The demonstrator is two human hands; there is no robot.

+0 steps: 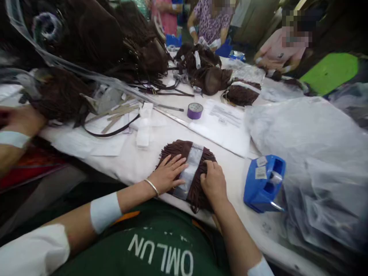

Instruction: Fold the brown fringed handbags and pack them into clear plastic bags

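A dark brown fringed bag (180, 147) lies at the near edge of the white table. A clear plastic band (192, 168) wraps its middle. My left hand (168, 174) rests flat on the bag's left part, fingers spread, with the fingertips reaching the band. At the bag's right side, my right hand (214, 182) has its fingers bent, thumb and forefinger gripping the fringe. Loose strands hang toward the near edge. A blue tape dispenser (263, 184) stands to the right of that hand.
Clear plastic bags (313, 134) cover the right side. Behind the fringed bag lie a purple tape roll (195, 111), a printed sheet (222, 119) and a white strip (144, 126). More brown bags (123, 42) pile up at the back left. A co-worker's hand (24, 120) is at left; other people stand opposite.
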